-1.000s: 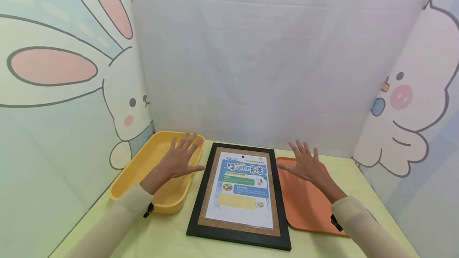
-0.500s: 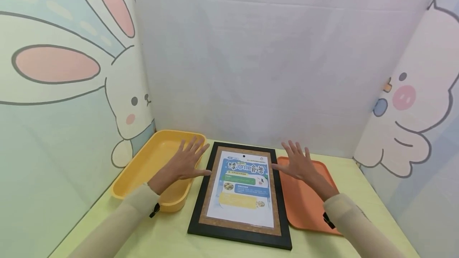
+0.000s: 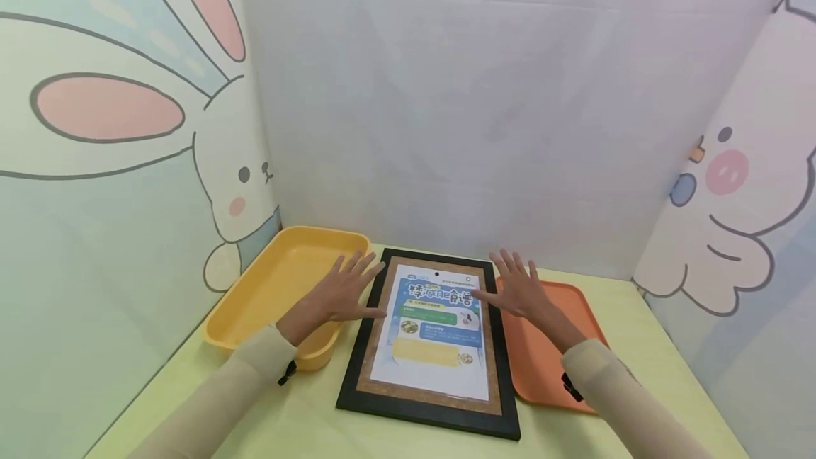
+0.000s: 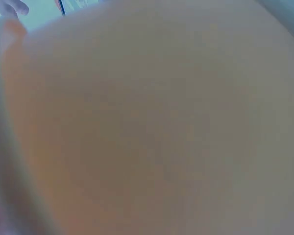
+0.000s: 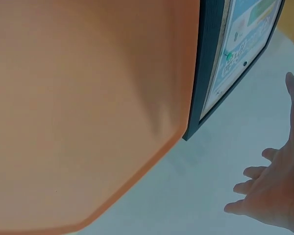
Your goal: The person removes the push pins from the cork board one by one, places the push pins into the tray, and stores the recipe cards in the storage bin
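Nearest, two cream-coloured fabric sleeves are seen entering from below, with a small black strap piece shown under the left cuff. Beyond the cuffs, the left hand is held with its fingers spread over the right side of a deep yellow rounded basin, its thumb pointed in over a black-framed rectangular cork board. The right hand is likewise spread, over the seam between that board and a flat orange round-cornered tray. Nothing is gripped or pinched by either hand; both seem raised, though light contact cannot be ruled out.

The board is laid flat on the pale yellow-green tabletop, between the basin and the tray and just beside each. On its cork a white sheet with blue, green and yellow printed panels is carried. In the left wrist view most is blurred and cannot be made out.

As a judgement, this pose is best done with both palms at even height and wrists relaxed. Should the board be handled, its two long frame edges would be better taken together, with the thumbs off the sheet and the neighbouring rims not knocked.

Farthest, a pale creased backdrop is hung.
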Tool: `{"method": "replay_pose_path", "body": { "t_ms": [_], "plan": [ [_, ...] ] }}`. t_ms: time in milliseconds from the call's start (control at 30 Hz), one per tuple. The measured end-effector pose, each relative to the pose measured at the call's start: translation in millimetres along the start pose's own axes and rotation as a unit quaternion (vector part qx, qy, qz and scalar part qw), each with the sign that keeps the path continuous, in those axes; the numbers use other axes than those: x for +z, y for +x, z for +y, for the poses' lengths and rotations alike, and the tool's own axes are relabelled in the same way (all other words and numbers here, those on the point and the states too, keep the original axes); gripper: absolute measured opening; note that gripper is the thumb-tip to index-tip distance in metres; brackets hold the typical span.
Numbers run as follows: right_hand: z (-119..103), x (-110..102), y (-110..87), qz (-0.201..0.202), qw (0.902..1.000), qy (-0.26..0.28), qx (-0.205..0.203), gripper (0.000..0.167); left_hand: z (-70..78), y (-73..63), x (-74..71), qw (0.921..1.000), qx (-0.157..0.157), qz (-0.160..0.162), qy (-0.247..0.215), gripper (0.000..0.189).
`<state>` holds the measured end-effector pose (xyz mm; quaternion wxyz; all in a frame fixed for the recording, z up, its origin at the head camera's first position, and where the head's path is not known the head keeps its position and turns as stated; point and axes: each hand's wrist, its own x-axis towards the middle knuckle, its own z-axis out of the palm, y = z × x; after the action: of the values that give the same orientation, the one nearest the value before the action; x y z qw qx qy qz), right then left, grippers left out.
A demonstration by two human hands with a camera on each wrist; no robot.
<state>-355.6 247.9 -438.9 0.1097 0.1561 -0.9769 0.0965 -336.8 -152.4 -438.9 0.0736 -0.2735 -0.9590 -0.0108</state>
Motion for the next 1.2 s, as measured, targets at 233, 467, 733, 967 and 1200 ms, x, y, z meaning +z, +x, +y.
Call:
{"method": "replay_pose_path", "body": {
  "t_ms": [233,467,733,967,1200],
  "plan": [
    [-7,6,4.9,-0.009,0.9999,0.010,-0.008,0.105,8.4,0.0,4.7,0.9998,0.001,-0.020,-0.009,0.104],
    [-11,10,9.5,-0.023,0.9995,0.018,-0.014,0.103,17.1,0.7,4.1,0.9988,-0.002,-0.046,-0.019,0.105],
    [-14,19,16.4,-0.036,0.9987,0.027,-0.022,0.099,26.2,5.5,11.2,0.9980,0.011,-0.057,-0.025,0.109],
    [-14,31,25.8,-0.047,0.9985,0.022,-0.017,0.099,32.0,8.5,15.7,0.9974,0.027,-0.056,-0.037,0.107],
    [-16,36,29.7,-0.047,0.9977,0.046,-0.018,0.099,39.2,11.2,19.8,0.9958,0.019,-0.080,-0.040,0.110]
  ]
}}
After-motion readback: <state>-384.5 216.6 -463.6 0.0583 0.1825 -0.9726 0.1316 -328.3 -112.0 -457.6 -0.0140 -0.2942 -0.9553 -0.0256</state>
